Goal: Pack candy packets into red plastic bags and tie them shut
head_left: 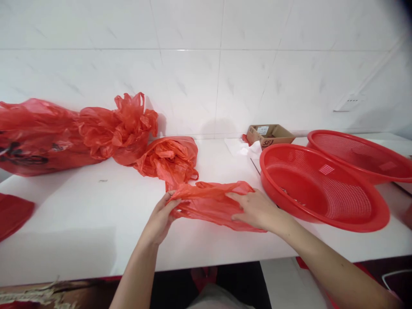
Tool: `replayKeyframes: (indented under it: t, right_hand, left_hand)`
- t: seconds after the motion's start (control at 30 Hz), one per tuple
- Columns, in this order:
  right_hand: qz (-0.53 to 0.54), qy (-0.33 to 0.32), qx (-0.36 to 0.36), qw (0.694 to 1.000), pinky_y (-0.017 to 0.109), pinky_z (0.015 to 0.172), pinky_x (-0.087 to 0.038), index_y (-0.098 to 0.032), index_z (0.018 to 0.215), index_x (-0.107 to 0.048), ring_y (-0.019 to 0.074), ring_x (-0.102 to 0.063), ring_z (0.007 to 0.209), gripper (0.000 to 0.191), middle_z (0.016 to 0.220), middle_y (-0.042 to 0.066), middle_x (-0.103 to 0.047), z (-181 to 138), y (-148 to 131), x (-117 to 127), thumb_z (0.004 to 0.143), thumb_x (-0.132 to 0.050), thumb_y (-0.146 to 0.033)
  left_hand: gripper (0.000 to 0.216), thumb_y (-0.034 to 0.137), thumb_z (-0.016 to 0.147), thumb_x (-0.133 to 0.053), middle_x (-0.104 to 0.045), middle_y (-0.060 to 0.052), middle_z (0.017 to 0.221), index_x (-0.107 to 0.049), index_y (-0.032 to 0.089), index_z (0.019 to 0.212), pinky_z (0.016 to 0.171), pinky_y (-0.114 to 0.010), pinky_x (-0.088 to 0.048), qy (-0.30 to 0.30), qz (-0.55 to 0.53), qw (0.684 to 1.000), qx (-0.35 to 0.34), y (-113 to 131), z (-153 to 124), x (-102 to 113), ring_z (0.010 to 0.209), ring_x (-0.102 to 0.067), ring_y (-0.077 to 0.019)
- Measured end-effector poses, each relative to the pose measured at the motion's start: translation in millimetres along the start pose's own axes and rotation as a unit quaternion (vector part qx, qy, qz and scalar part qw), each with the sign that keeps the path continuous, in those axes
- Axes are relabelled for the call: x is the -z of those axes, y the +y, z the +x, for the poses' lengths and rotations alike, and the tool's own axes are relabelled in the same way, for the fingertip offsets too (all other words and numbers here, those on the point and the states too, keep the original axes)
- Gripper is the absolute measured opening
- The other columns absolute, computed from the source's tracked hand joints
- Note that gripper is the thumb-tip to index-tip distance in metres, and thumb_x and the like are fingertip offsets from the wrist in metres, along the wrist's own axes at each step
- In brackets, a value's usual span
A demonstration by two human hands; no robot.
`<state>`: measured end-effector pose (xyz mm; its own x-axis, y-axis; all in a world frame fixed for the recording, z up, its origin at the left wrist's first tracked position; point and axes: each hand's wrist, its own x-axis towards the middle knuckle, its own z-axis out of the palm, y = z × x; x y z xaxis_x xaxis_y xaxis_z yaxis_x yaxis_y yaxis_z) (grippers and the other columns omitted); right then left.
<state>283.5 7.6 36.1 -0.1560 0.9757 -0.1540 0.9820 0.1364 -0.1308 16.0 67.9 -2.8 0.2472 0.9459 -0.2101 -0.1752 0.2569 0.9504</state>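
A thin red plastic bag [209,205] lies stretched sideways near the table's front, between my two hands. My left hand [163,214] pinches its gathered left end between thumb and fingers. My right hand [254,208] rests on the bag's right part, index finger and thumb apart; the other fingers are partly hidden beneath. Just behind the bag sits a crumpled pile of red plastic bags [174,156], which touches or nearly touches its left end.
Large filled red bags [48,141] stand along the wall at left. Two red plastic baskets, a near one [302,184] with small bits inside and a far one [360,150], are at right. A small open cardboard box [277,139] stands behind them on the white table [80,210].
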Motion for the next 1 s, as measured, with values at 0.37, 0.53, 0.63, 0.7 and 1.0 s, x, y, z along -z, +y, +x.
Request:
replayKeyframes:
  t: [0.37, 0.53, 0.63, 0.7, 1.0]
  right_hand:
    - [0.015, 0.031, 0.161, 0.986, 0.033, 0.088, -0.041, -0.02, 0.094, -0.068, 0.0186, -0.062, 0.092, 0.022, 0.097, 0.005, -0.069, 7, -39, 4, 0.095, -0.046, -0.021]
    - [-0.025, -0.03, 0.049, 0.998, 0.054, 0.102, -0.029, -0.018, 0.125, -0.058, 0.0329, -0.052, 0.117, 0.046, 0.125, 0.017, -0.057, 37, -2, -23, 0.079, -0.062, -0.02]
    - [-0.021, -0.066, 0.039, 0.997, 0.063, 0.105, -0.022, -0.023, 0.136, -0.051, 0.0342, -0.051, 0.121, 0.068, 0.133, 0.015, -0.055, 39, 14, -31, 0.07, -0.064, -0.014]
    - [-0.017, -0.086, 0.049, 0.995, 0.063, 0.107, -0.019, -0.025, 0.138, -0.049, 0.0335, -0.048, 0.125, 0.073, 0.139, 0.013, -0.051, 34, 16, -28, 0.068, -0.063, -0.011]
    - [0.055, 0.154, -0.166, 0.972, 0.045, 0.096, -0.046, -0.025, 0.135, -0.053, 0.0315, -0.054, 0.121, 0.053, 0.134, 0.01, -0.057, -50, 81, 30, 0.091, -0.045, -0.054]
  left_hand:
    - [0.012, 0.02, 0.078, -0.066, -0.073, -0.003, 0.079, -0.07, 0.015, 0.087, 0.066, -0.024, -0.053, -0.087, -0.21, 0.955, 0.192, -28, -26, -48, 0.07, -0.068, -0.0159]
    - [0.019, 0.027, 0.083, -0.064, -0.075, -0.009, 0.085, -0.073, 0.011, 0.087, 0.077, -0.03, -0.056, -0.139, -0.233, 0.924, 0.271, -35, -42, -39, 0.081, -0.071, -0.0221]
    - [0.022, 0.033, 0.084, -0.063, -0.076, -0.006, 0.087, -0.072, 0.014, 0.09, 0.081, -0.03, -0.058, -0.06, -0.27, 0.926, 0.256, -29, -36, -15, 0.083, -0.073, -0.0213]
    - [0.02, 0.033, 0.081, -0.067, -0.076, -0.004, 0.087, -0.071, 0.016, 0.09, 0.079, -0.029, -0.059, -0.01, -0.256, 0.941, 0.22, -25, -31, -5, 0.081, -0.073, -0.0201]
    - [0.04, 0.031, 0.079, -0.072, -0.074, -0.012, 0.105, -0.064, 0.017, 0.116, 0.085, -0.039, -0.058, -0.04, -0.142, 0.967, 0.209, -29, -34, -15, 0.101, -0.07, -0.0296]
